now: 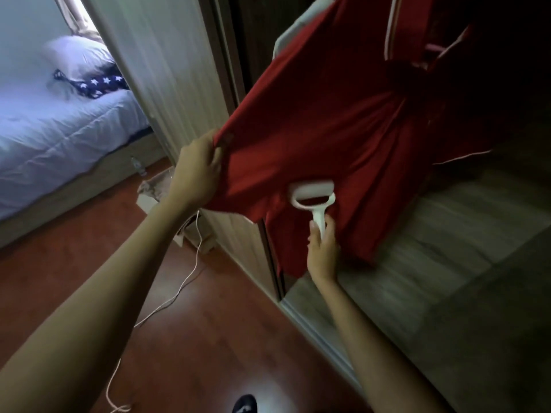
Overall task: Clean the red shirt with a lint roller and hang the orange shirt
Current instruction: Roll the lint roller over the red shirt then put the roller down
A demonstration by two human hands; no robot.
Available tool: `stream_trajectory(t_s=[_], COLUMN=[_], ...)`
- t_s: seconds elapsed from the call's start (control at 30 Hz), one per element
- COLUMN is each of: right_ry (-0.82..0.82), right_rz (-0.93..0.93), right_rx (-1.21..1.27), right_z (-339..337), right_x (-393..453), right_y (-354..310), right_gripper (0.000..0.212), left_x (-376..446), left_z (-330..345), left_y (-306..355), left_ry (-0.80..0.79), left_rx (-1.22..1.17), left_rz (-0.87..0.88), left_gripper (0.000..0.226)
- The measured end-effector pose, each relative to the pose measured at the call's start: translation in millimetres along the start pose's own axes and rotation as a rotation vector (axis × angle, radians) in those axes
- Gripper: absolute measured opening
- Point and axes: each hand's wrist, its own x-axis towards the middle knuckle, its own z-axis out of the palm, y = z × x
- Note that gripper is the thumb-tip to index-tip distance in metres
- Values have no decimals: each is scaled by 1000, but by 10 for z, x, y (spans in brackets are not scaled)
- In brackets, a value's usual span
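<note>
The red shirt point(328, 114) hangs from a pink hanger point(432, 50) inside the dark wardrobe at the upper right. My left hand point(196, 171) grips the shirt's lower left hem and pulls the cloth out taut. My right hand point(322, 245) is closed on the handle of a white lint roller point(313, 193), and the roller's head lies against the lower part of the red cloth. No orange shirt is visible.
The wardrobe's sliding door point(179, 70) stands to the left of the shirt. The wardrobe's wooden floor point(432, 278) lies below the shirt. A white cable point(179, 287) trails over the red-brown floor. A cardboard box point(158, 192) sits by the door, and a bed point(59, 129) is at the far left.
</note>
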Motion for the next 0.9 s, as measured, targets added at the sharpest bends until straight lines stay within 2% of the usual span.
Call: stream_trajectory(t_s=[0.07, 0.17, 0.3, 0.47, 0.53, 0.7, 0.77, 0.9], right_ry=[31, -38, -190, -11, -3, -213, -174, 42], right_rz=[-5, 1, 181, 76, 42, 195, 215, 71], right_rx=[16, -51, -245, -190, -188, -355, -369, -193], right_z=[43, 123, 130, 199, 254, 291, 195, -117], right_x=[43, -86, -319, -276, -213, -256, -380, -350], right_y=[-47, 204, 626, 474, 418, 732, 778, 300], right_gripper=[42, 44, 36, 39, 38, 32, 33, 35], left_x=[33, 69, 90, 120, 122, 152, 174, 228], left_z=[23, 69, 82, 133, 170, 200, 174, 161], left_y=[-7, -54, -100, -104, -117, -173, -182, -207], left_ry=[5, -2, -18, -44, -57, -93, -89, -75], left_rx=[-26, -54, -44, -80, -92, -119, -123, -115], left_rz=[-8, 11, 39, 30, 23, 37, 53, 74], left_gripper=[28, 30, 28, 28, 26, 26, 24, 22])
